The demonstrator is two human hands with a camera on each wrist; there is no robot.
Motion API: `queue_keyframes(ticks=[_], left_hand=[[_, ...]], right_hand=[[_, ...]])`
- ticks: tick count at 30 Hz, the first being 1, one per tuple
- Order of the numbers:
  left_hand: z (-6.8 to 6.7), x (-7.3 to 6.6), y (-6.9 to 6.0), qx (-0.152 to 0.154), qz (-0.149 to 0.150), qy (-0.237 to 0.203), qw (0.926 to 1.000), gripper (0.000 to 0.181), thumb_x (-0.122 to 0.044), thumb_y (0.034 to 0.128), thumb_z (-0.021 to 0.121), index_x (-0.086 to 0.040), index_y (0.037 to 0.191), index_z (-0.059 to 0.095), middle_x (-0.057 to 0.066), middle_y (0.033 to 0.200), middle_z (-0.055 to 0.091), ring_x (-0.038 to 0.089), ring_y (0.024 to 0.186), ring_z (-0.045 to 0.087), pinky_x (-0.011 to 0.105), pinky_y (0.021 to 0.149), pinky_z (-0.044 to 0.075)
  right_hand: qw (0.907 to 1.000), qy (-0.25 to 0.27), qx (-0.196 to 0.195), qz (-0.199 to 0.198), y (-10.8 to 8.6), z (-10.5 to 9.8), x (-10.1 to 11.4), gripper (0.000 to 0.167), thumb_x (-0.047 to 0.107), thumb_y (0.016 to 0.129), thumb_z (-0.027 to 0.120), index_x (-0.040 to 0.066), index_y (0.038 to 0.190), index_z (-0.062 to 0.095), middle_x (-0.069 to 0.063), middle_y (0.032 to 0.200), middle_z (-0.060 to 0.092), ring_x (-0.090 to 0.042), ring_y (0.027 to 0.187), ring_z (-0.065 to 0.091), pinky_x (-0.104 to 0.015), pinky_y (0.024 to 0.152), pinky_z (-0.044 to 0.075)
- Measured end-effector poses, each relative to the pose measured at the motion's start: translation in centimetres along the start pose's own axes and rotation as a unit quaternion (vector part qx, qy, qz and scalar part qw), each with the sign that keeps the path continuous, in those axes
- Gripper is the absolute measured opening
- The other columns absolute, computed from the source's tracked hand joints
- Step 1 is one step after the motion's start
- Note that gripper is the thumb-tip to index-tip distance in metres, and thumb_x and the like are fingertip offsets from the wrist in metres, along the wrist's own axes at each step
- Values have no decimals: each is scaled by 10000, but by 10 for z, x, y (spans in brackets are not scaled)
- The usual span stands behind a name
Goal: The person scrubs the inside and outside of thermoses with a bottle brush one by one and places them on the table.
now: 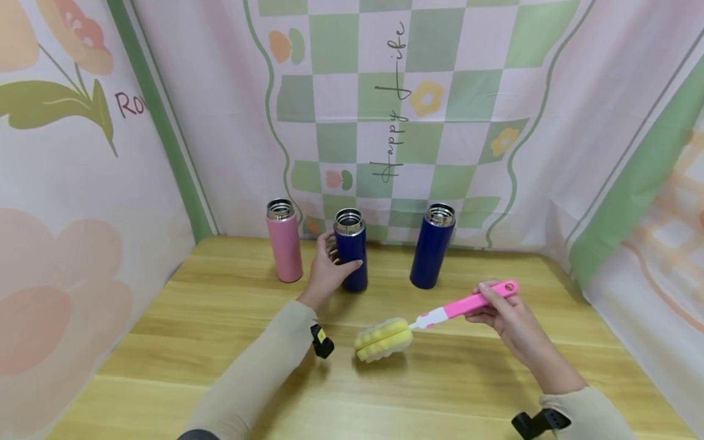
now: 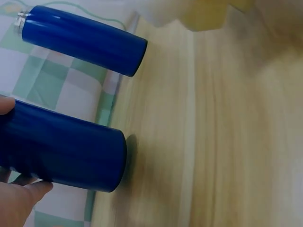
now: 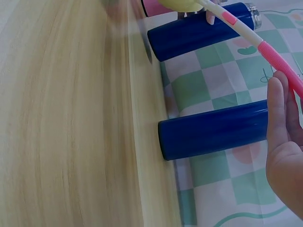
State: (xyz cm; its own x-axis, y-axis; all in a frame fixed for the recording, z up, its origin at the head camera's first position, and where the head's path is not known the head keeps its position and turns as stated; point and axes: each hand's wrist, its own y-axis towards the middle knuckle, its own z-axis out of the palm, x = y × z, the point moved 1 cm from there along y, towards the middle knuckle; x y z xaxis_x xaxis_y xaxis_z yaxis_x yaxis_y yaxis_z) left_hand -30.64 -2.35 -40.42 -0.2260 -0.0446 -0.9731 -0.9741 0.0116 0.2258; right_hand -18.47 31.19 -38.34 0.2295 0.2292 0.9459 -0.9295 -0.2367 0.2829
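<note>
My left hand grips the middle navy-blue vacuum flask, thumb across its front and fingers round its far side. This flask is upright and lidless, its steel mouth facing up. In the left wrist view, a small shadow lies beside its base; whether it touches the table I cannot tell. My right hand holds a bottle brush by its pink handle. The brush's yellow-and-white sponge head points left, just above the table, apart from the flasks.
A pink flask stands left of my left hand, and a second navy-blue flask stands to the right; both lack lids. All are near the back edge of the wooden table. Behind hangs a green-and-white checked curtain.
</note>
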Motion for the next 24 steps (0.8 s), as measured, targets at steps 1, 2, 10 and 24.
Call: queue_keyframes(ticks=[1,2,10,24], left_hand=[[2,1,2,-38,68,3,10000,854,-60,785,845,-202,1457,337,183,1405,520,337,1281,520,474,1060,412],[3,2,3,-71,112,7,9999,848,-49,782,844,-195,1449,342,184,1398,525,338,1276,524,470,1057,416],[10,9,10,-208,282,72,9994,830,-47,778,844,-185,1430,350,181,1351,543,351,1250,546,472,1039,436],[1,27,26,-82,758,790,9940,863,-226,815,856,-227,1490,319,204,1378,538,392,1196,586,562,982,469]], right_hand=[[10000,4,4,-7,0,0,0,264,99,1090,396,77,1053,656,-86,964,699,-196,870,716,-334,805,574],[10000,7,1,-12,0,0,1,261,100,1090,397,78,1053,655,-86,964,699,-196,868,717,-333,805,574],[10000,39,8,-50,1,1,2,257,99,1089,400,74,1055,653,-87,961,696,-199,860,718,-330,798,575],[9999,104,85,-84,4,2,0,283,88,1092,376,58,1062,656,-100,966,705,-205,862,718,-337,801,575]])
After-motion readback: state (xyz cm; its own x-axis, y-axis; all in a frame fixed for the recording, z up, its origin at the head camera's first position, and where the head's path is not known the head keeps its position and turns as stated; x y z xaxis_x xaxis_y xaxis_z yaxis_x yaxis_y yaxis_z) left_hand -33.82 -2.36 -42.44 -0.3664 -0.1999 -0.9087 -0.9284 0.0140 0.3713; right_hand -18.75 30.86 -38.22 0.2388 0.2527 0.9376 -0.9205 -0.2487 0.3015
